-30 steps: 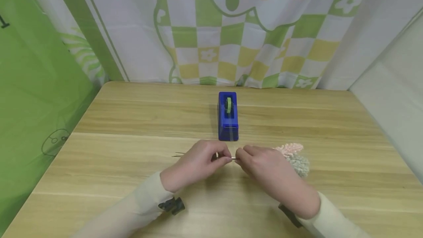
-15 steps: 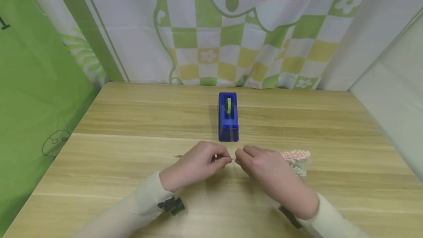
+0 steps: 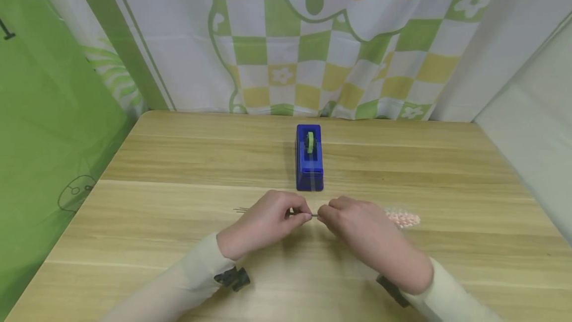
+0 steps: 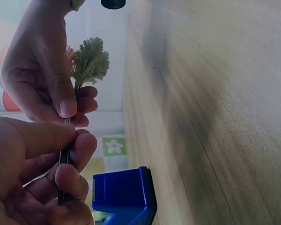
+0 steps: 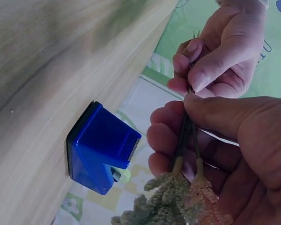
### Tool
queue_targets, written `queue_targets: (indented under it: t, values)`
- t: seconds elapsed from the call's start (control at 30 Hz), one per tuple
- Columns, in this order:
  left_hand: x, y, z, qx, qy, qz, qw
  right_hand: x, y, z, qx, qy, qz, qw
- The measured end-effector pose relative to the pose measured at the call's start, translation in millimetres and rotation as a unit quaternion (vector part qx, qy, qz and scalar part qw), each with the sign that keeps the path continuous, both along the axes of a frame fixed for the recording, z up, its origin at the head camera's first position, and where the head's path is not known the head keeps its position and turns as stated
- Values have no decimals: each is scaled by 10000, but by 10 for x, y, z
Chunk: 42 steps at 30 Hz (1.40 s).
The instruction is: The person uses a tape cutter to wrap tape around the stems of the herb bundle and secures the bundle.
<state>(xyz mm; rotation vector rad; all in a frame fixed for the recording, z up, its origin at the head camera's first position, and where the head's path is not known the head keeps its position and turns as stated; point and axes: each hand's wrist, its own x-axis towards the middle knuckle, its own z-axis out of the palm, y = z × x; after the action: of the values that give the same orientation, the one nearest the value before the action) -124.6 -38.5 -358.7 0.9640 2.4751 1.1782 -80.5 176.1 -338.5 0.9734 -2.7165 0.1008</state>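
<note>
Two fluffy artificial sprigs on thin wire stems (image 3: 314, 215) are held level, just above the wooden table (image 3: 178, 222). My left hand (image 3: 300, 216) pinches the stems near their middle, and the bare stem ends (image 3: 240, 210) stick out to its left. My right hand (image 3: 326, 215) pinches the same stems right beside it, nearer the heads. The pink sprig (image 3: 403, 218) shows past my right hand. In the right wrist view the grey-green sprig (image 5: 159, 201) and pink sprig (image 5: 206, 206) lie side by side below my right hand (image 5: 187, 117). In the left wrist view the left hand (image 4: 68, 154) grips the dark stem (image 4: 64, 159).
A blue tape dispenser (image 3: 309, 158) with a green roll stands just behind my hands, its cutter end facing me. Patterned curtains hang behind the table's far edge, a green cloth at the left, and a pale panel at the right.
The sprig heads have turned and dropped: the grey-green one has gone out of sight behind my right hand, and the pink one now lies lower and flatter. Both hands have stayed in place.
</note>
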Motion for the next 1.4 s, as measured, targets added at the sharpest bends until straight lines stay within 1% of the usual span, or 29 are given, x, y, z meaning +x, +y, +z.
queue_targets:
  t: [0.13, 0.23, 0.27, 0.33, 0.43, 0.53, 0.67, 0.93, 1.13, 1.27, 1.4]
  values:
    - [-5, -7, -19, 6, -13, -58, 10000, -33, 6, -22, -219, 164, 65, 9996]
    - [-11, -7, -21, -30, 77, -86, 9999, -55, 10, -47, -411, 330, 129, 9985]
    - [-12, -7, -22, -35, 106, -79, 9999, -59, 12, -53, -447, 355, 141, 9983]
    - [-14, -2, -17, -41, 165, -30, 9999, -65, 15, -58, -513, 277, 122, 9982]
    - [-17, 2, -24, 3, 226, 34, 9997, -71, 18, -50, -552, 8, 26, 9985]
    - [-15, 6, -25, 44, 242, 75, 9997, -81, 21, -35, -629, -429, -79, 9971]
    - [-7, 10, -19, 22, 255, 102, 9996, -94, 34, -15, -730, -877, -70, 9934]
    - [-3, 8, -20, -131, 374, 97, 9992, -116, 57, -13, -886, -1111, 31, 9898]
    - [-15, 5, -26, -118, 398, 74, 9991, -144, 35, -6, -1125, -1500, -156, 9821]
    - [-30, 1, -41, -41, 287, 80, 9995, -160, 23, -5, -1258, -1715, -266, 9768]
    - [-46, -7, -58, 15, 100, 65, 9999, -159, 24, -17, -1344, -1719, -288, 9755]
